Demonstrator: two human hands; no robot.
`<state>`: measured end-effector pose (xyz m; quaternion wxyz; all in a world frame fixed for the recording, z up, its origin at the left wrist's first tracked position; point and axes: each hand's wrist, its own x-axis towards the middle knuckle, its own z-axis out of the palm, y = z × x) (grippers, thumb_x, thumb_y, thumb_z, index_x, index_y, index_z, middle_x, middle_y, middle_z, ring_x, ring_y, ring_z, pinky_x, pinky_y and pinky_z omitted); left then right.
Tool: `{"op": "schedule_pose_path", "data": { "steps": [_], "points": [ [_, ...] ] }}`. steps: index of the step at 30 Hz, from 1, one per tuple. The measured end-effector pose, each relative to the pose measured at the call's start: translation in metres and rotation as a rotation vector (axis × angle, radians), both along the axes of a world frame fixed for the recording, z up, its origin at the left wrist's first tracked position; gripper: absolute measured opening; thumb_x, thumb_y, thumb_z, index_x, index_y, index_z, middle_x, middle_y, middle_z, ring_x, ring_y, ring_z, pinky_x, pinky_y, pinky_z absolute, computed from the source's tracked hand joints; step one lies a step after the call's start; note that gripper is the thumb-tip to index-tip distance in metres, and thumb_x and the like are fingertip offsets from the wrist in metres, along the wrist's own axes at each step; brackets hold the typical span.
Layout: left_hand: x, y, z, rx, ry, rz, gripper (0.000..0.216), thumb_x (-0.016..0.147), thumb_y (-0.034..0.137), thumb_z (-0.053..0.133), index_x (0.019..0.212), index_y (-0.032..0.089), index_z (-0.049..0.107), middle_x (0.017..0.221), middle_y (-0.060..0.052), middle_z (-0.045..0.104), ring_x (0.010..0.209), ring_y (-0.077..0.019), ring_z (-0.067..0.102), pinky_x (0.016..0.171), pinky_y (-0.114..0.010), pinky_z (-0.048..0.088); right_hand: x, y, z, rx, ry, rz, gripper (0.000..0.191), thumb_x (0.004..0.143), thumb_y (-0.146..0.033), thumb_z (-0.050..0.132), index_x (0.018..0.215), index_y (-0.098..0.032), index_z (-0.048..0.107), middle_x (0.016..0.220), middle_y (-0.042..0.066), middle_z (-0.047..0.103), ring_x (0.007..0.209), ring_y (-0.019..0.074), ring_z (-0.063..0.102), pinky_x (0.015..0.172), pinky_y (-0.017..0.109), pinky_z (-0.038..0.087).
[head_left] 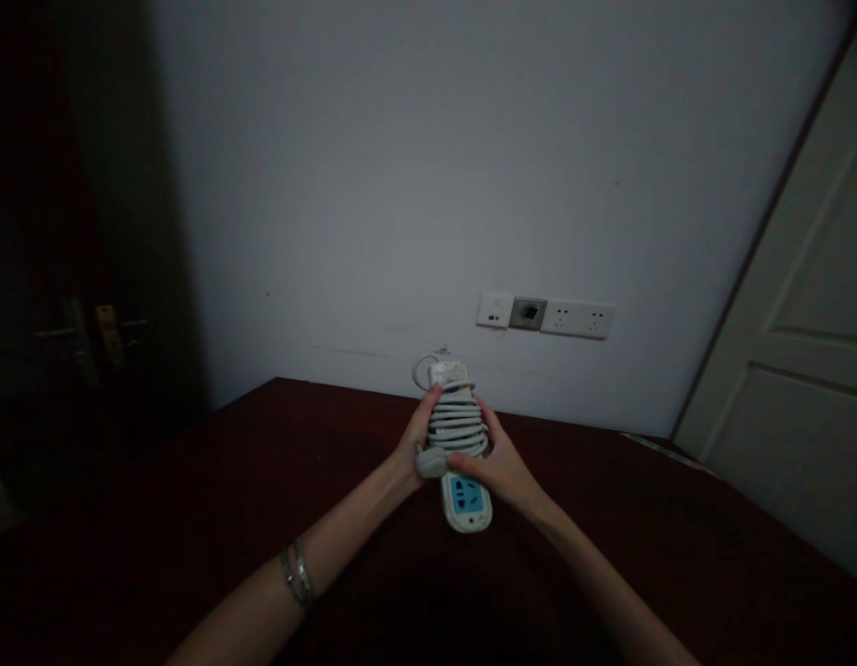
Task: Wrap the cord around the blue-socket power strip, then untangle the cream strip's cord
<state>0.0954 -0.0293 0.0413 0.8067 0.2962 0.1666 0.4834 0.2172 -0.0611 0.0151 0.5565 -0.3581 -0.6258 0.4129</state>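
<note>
Between my two hands is a white power strip (468,509) with a blue socket face at its near end. Its pale cord (457,425) is wound several times around the middle, and a loop of it sticks out at the far left. The grey-white plug (432,462) lies against the left side of the coil. My left hand (420,430) grips the strip's left side, thumb on top near the far end. On the right side, my right hand (494,460) wraps the coil, its thumb beside the plug. The fingers underneath are hidden.
A dark red-brown table (331,435) spreads below my hands. Wall sockets (577,319) and a grey wall plate (527,314) are on the pale wall behind. A white panelled door (802,351) stands at right; a metal door handle (109,333) shows in the dark at left.
</note>
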Motion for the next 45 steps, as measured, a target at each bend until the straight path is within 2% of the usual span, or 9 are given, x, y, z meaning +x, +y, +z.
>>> {"op": "schedule_pose_path", "data": {
  "steps": [5, 9, 12, 16, 22, 27, 32, 37, 45],
  "points": [
    [-0.001, -0.002, 0.003, -0.015, -0.009, -0.06, 0.049, 0.087, 0.048, 0.042, 0.095, 0.005, 0.064, 0.076, -0.014, 0.07, 0.066, -0.0218, 0.067, 0.073, -0.037, 0.053, 0.005, -0.02, 0.024, 0.09, -0.436, -0.275, 0.104, 0.056, -0.051, 0.075, 0.139, -0.017, 0.021, 0.11, 0.014, 0.059, 0.099, 0.0274, 0.06, 0.083, 0.042, 0.047],
    [-0.003, -0.001, 0.003, -0.034, 0.002, -0.003, 0.048, 0.087, 0.049, 0.043, 0.084, 0.006, 0.063, 0.071, -0.012, 0.069, 0.061, -0.0197, 0.066, 0.064, -0.032, 0.053, 0.007, -0.034, 0.036, 0.269, -0.808, -0.6, 0.07, 0.063, -0.06, 0.068, 0.114, -0.017, 0.045, 0.085, 0.007, 0.06, 0.071, 0.024, 0.061, 0.062, 0.036, 0.046],
    [-0.003, -0.002, 0.002, -0.059, -0.032, 0.006, 0.044, 0.085, 0.049, 0.045, 0.076, 0.009, 0.062, 0.064, -0.008, 0.066, 0.054, -0.0167, 0.063, 0.056, -0.029, 0.051, 0.008, -0.036, 0.037, 0.539, -0.833, -0.452, 0.033, 0.078, -0.048, 0.06, 0.088, -0.018, 0.049, 0.081, 0.005, 0.056, 0.068, 0.017, 0.056, 0.058, 0.028, 0.042],
    [-0.004, -0.002, 0.0, -0.048, -0.079, 0.011, 0.041, 0.085, 0.048, 0.047, 0.072, 0.011, 0.06, 0.062, -0.005, 0.064, 0.051, -0.0142, 0.06, 0.053, -0.026, 0.049, 0.006, -0.038, 0.038, 0.709, -0.814, -0.188, 0.009, 0.087, -0.027, 0.052, 0.091, -0.019, 0.051, 0.086, 0.005, 0.056, 0.075, 0.0147, 0.054, 0.066, 0.026, 0.043],
    [-0.006, 0.003, 0.0, -0.051, -0.027, 0.037, 0.041, 0.081, 0.05, 0.051, 0.075, 0.01, 0.061, 0.062, -0.005, 0.063, 0.052, -0.0133, 0.059, 0.055, -0.025, 0.048, -0.006, -0.046, 0.041, 0.65, -0.878, -0.137, 0.03, 0.079, -0.03, 0.063, 0.104, -0.018, 0.052, 0.097, 0.007, 0.06, 0.085, 0.0186, 0.057, 0.073, 0.031, 0.046],
    [-0.01, -0.001, 0.004, -0.033, 0.026, 0.118, 0.038, 0.079, 0.047, 0.057, 0.078, 0.01, 0.063, 0.064, -0.006, 0.065, 0.052, -0.0129, 0.059, 0.054, -0.024, 0.048, -0.004, -0.051, 0.046, 0.678, -1.011, -0.14, 0.026, 0.08, -0.037, 0.062, 0.097, -0.017, 0.056, 0.095, 0.009, 0.06, 0.086, 0.0207, 0.057, 0.072, 0.034, 0.047],
    [-0.017, 0.002, 0.01, 0.019, 0.016, 0.079, 0.042, 0.078, 0.05, 0.055, 0.081, 0.009, 0.063, 0.068, -0.01, 0.067, 0.059, -0.0177, 0.063, 0.062, -0.031, 0.052, 0.014, -0.052, 0.054, 0.625, -0.771, -0.098, 0.023, 0.081, -0.034, 0.061, 0.098, -0.019, 0.056, 0.095, 0.006, 0.061, 0.087, 0.0177, 0.057, 0.075, 0.031, 0.047],
    [-0.025, 0.013, 0.013, 0.058, 0.009, 0.077, 0.042, 0.078, 0.05, 0.055, 0.085, 0.009, 0.064, 0.068, -0.01, 0.068, 0.058, -0.0185, 0.064, 0.061, -0.033, 0.053, 0.024, -0.053, 0.061, 0.422, -0.426, -0.106, 0.017, 0.081, -0.033, 0.06, 0.093, -0.02, 0.057, 0.088, 0.003, 0.065, 0.082, 0.0158, 0.061, 0.073, 0.029, 0.048],
    [-0.019, -0.006, 0.025, 0.05, 0.099, -0.051, 0.043, 0.079, 0.046, 0.056, 0.088, 0.005, 0.064, 0.07, -0.016, 0.069, 0.059, -0.0206, 0.066, 0.059, -0.032, 0.054, 0.042, -0.027, 0.061, 0.16, 0.189, -0.195, 0.038, 0.073, -0.056, 0.062, 0.077, -0.019, 0.053, 0.073, 0.002, 0.064, 0.069, 0.0159, 0.064, 0.064, 0.031, 0.053]
  ]
}}
